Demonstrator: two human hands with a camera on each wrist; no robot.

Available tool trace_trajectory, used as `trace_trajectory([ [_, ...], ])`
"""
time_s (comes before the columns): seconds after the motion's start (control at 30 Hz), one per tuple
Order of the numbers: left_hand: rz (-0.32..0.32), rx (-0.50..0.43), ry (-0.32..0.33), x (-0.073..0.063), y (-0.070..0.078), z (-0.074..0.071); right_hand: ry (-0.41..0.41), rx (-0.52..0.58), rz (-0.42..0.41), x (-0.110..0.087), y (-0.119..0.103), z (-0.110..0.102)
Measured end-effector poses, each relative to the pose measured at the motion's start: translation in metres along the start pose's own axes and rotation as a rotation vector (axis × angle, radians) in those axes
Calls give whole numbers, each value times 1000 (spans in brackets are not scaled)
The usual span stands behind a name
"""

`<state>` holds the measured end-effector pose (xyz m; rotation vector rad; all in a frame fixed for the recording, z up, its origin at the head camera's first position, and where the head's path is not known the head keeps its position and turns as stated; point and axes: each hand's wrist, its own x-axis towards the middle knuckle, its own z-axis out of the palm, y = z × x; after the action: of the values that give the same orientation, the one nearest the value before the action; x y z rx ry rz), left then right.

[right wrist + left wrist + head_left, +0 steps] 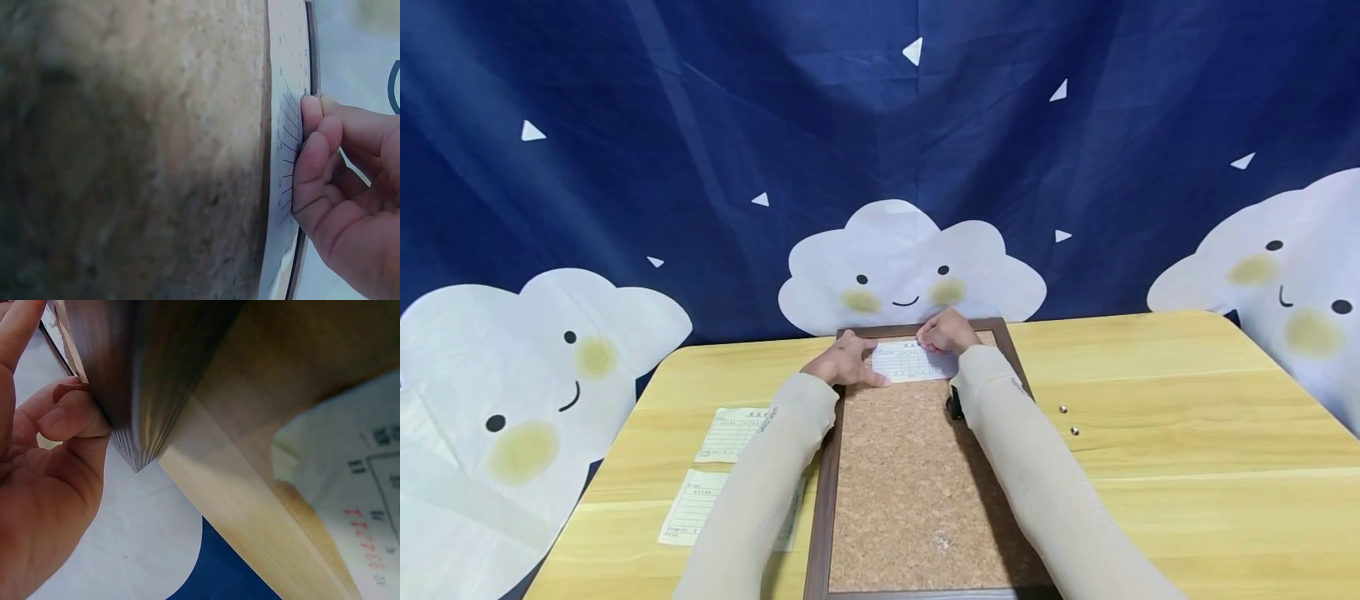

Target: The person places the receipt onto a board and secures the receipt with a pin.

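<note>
A printed paper form [910, 364] lies near the top of a cork board [910, 483] with a dark wooden frame. At the paper's left edge, my left hand [846, 361] has thumb and forefinger spread apart, pressing it against the cork. In the left wrist view, other fingers of that left hand [62, 481] are bent beside the frame [128, 369]. My right hand [951, 332] is at the form's upper edge. In the right wrist view, the right hand [350, 181] pinches thumb and forefinger together on the paper; a small thing between the fingertips is mostly hidden.
Two more printed forms, an upper sheet [722, 435] and a lower sheet [688, 508], lie left of the board, partly under the left sleeve [760, 483]. Two small silvery pieces, one [1063, 409] above another [1074, 431], sit on the wooden table [1210, 467] to the right.
</note>
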<state>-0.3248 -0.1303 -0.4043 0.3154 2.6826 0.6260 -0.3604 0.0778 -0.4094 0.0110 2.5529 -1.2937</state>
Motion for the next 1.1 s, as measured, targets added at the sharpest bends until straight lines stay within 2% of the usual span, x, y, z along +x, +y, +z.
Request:
trace_trajectory([
  [0.83,-5,19,-4,0,-1,0,3,21,7,-4,-1,-3],
  [1.1,4,22,-10,0,0,0,7,-26,10,-4,-1,-4],
])
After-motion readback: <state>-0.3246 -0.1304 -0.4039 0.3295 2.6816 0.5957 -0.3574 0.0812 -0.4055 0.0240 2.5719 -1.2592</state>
